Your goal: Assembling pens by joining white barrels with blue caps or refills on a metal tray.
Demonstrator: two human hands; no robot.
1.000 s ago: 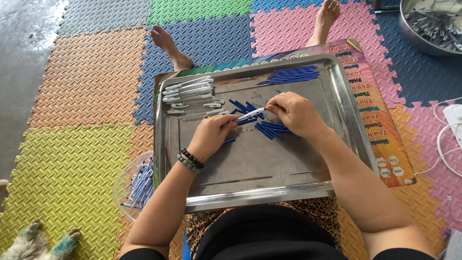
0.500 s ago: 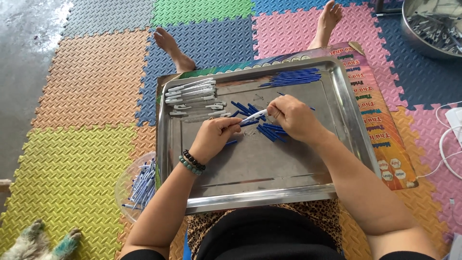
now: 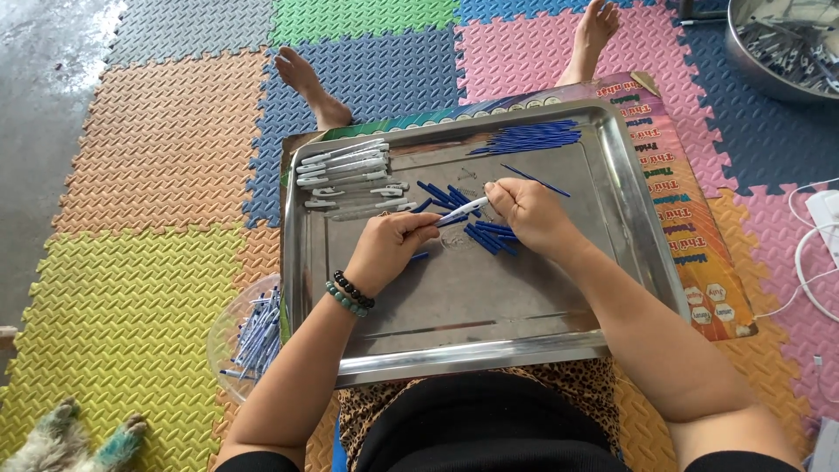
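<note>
Two hands meet over the middle of a steel tray [image 3: 612,262] in the head camera's view, and between them is one white pen barrel [image 3: 465,208] with a blue end, lying nearly level and tilted a little upward to the right. The left hand [image 3: 389,249] is curled closed round the lower end of that pen, fingers pinched on it, wrist turned in so the barrel points across at the other hand. The right hand [image 3: 524,214] is closed too, fingertips bunched at the pen's upper end; whether it grips the barrel itself or a small part pressed against it, I cannot tell, the fingers cover it. Just under and beside that shared grip lies a loose scatter of short blue pieces [image 3: 485,236], close enough that either hand can reach them without stretching. Farther out from the right hand, toward the tray's far edge, a neat bundle of thin blue refills [image 3: 529,138] sits with all sticks parallel, and one stray refill [image 3: 535,180] lies just beyond the knuckles. Beyond the left hand, white pens [image 3: 343,162] are lined up side by side, kept apart from the loose bits. Outside the tray, near the left elbow, a clear bowl [image 3: 229,322] holds more pens on the foam mat [image 3: 131,288]. The tray rests across the person's lap, keeping everything within reach.
</note>
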